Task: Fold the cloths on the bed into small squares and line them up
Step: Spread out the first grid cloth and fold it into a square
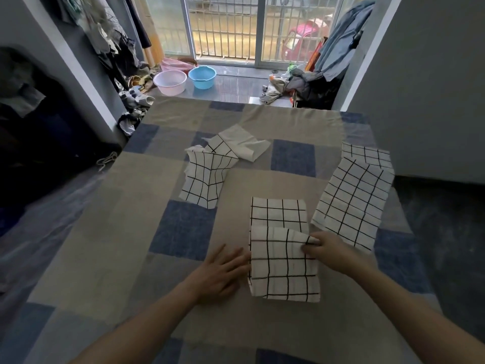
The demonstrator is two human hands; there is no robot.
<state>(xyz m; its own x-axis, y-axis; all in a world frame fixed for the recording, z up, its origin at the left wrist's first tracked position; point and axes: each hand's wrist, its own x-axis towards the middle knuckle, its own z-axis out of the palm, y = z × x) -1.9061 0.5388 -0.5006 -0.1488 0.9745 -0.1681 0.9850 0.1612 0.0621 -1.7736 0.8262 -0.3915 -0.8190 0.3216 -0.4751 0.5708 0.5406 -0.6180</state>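
The cloth being folded (284, 264) lies on the bed (131, 232) directly in front of the person, its near half doubled over the far half. The right hand (328, 249) pinches the upper right corner of the folded layer. The left hand (223, 271) lies flat with fingers straight, touching the cloth's left edge.

Risks from this position:
- The fold is held at one corner only. The opposite corner may lag, leaving the edges misaligned and the result not square.
- The left hand sits beside the cloth rather than on it. A pull from the right hand may drag the whole cloth across the bed.
- The large unfolded cloth (351, 203) lies just beside the right hand and may be snagged.
- A crumpled cloth (207, 179) and a pale cloth (241, 144) lie farther back, not yet folded; space for the line-up appears limited.
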